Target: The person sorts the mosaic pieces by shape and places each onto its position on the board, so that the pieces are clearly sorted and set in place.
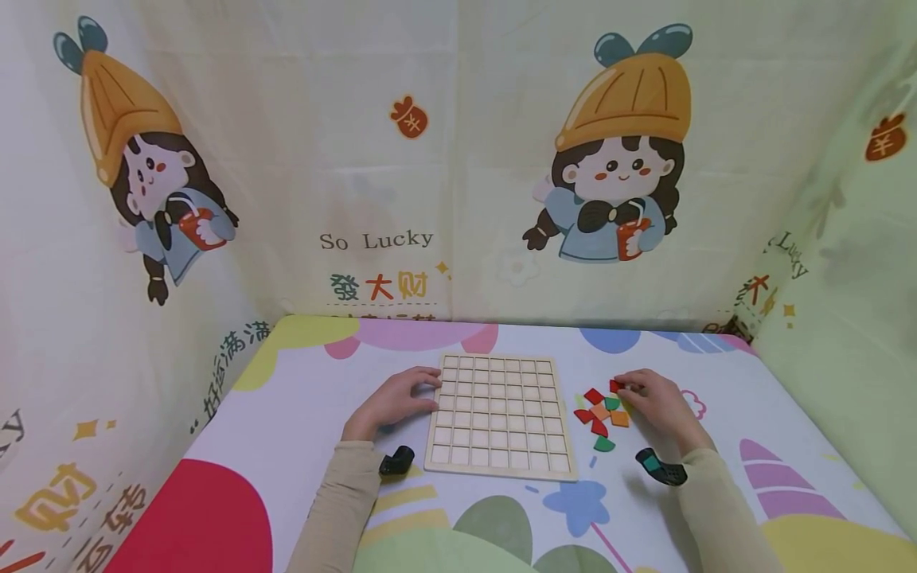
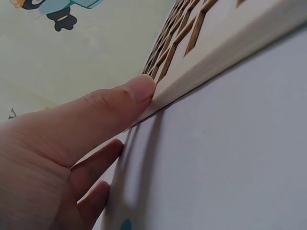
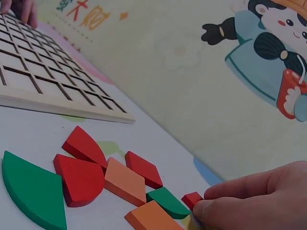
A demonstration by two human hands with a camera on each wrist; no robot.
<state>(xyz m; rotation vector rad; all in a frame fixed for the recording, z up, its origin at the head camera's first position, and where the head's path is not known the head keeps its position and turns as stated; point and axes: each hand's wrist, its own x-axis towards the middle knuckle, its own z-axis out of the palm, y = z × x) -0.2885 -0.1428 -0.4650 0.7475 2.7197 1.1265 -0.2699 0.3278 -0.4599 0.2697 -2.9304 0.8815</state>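
Observation:
A wooden grid board [image 1: 499, 412] with square cells lies flat on the table. My left hand [image 1: 396, 400] is at its left edge, fingers loosely bent; in the left wrist view the thumb [image 2: 120, 100] touches the board's side. To the right of the board is a loose group of flat coloured pieces: red ones [image 3: 79, 182], orange ones [image 3: 125, 182] and green ones [image 3: 36, 191]. At the group's far right side, my right hand [image 1: 659, 402] pinches a small red block [image 3: 192, 199] between thumb and fingers. Part of that block is hidden by the fingertips.
The table [image 1: 315, 358] wears a white cloth with printed coloured shapes. Cream curtains [image 1: 494, 183] with cartoon prints hang behind it and at both sides. Black straps with small devices sit on the left wrist [image 1: 396, 461] and the right wrist [image 1: 661, 468].

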